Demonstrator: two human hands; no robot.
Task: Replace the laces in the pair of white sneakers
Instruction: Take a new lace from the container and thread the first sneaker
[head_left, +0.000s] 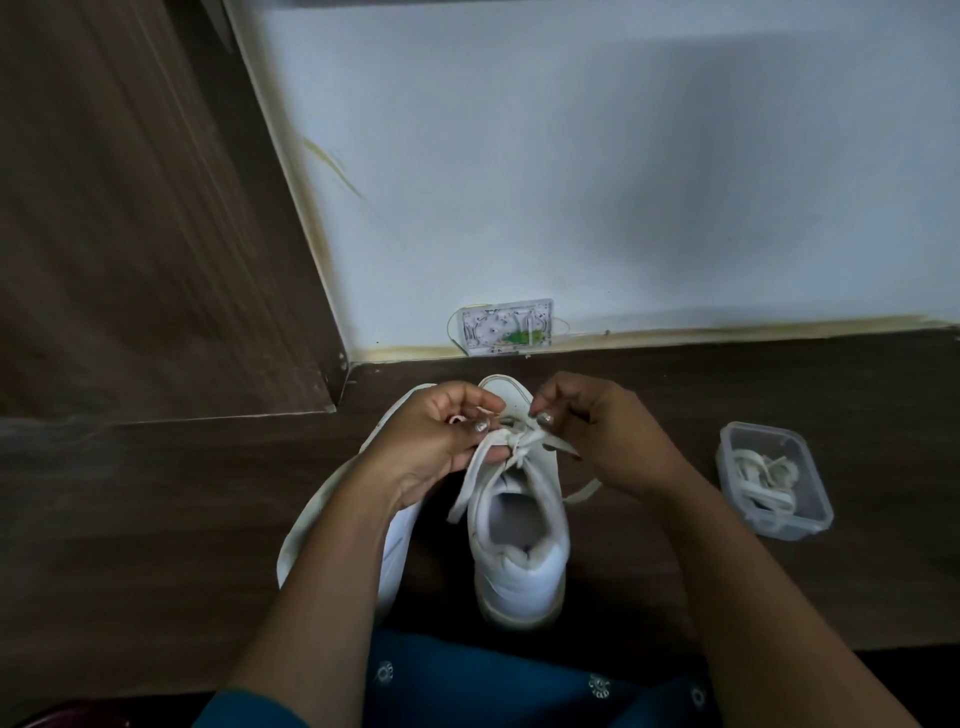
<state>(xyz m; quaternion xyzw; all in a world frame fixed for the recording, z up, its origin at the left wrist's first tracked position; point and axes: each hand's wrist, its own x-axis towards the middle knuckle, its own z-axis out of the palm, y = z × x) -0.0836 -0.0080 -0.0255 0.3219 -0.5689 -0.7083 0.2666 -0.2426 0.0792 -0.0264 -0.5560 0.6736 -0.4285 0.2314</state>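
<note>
Dark brown wooden surface meets a white wall at the back. One white leather sneaker stands in the middle, heel toward the person, and the other white sneaker lies tipped just beside it on the left. Left hand and right hand each pinch the flat white lace at the top holes. A hard pull could slip the lace out of a hole or tip the shoe. The wall is close behind. The clear plastic box of laces sits near on the right, and an elbow swinging out could bump it.
</note>
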